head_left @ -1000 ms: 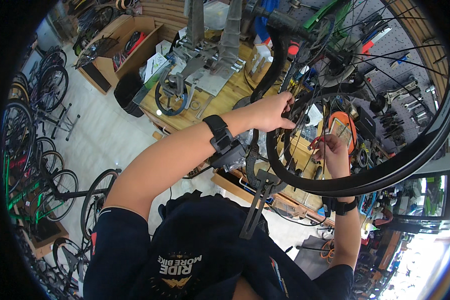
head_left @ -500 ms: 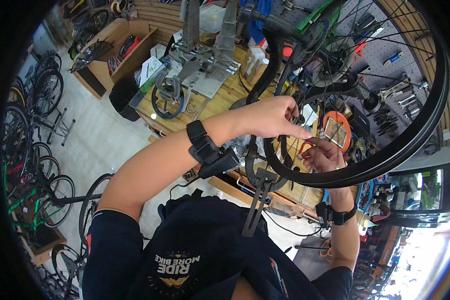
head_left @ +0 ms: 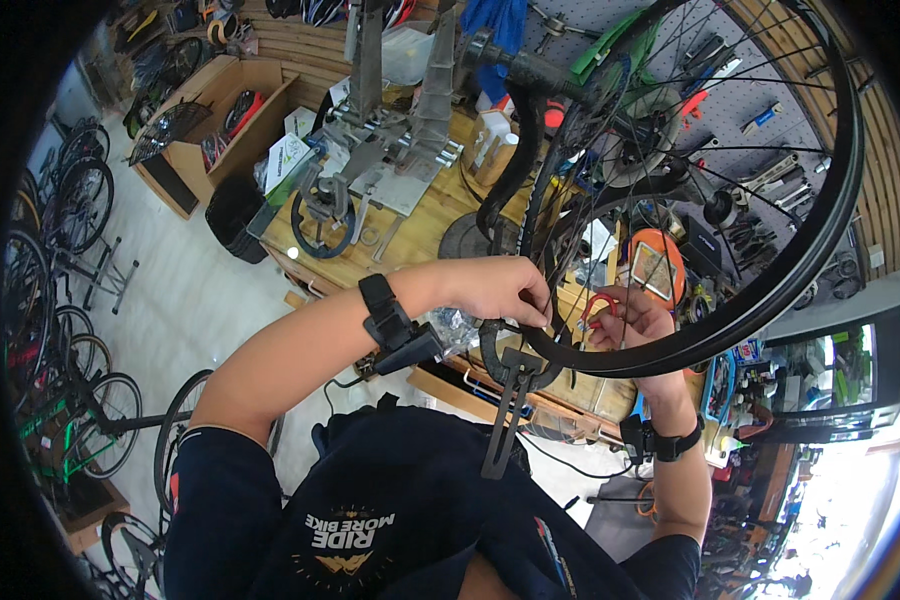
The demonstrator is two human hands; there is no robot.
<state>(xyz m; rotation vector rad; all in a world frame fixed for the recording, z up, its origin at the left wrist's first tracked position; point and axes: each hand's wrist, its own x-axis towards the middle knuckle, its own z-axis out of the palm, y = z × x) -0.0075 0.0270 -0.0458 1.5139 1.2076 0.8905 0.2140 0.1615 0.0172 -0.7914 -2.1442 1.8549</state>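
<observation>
Left hand [head_left: 500, 288] had moved nearer, curled at the near-left part of the wheel [head_left: 785, 283]; I could not tell its grip. Right hand [head_left: 632, 320] pinched a red tool [head_left: 591, 303] within the wheel's circle. Wheel truing seemed underway; the next move probably called for exact tool placing.

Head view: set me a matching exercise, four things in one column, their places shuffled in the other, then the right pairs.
Column one
1. Left hand
2. Small red tool
3. Large cardboard box
4. Blue cloth

Column two
A. At the top edge of the picture
B. Beside the lower left part of the spoked wheel
C. In the fingers of the right hand
D. At the upper left, open

Right pairs: 1-B, 2-C, 3-D, 4-A
</observation>
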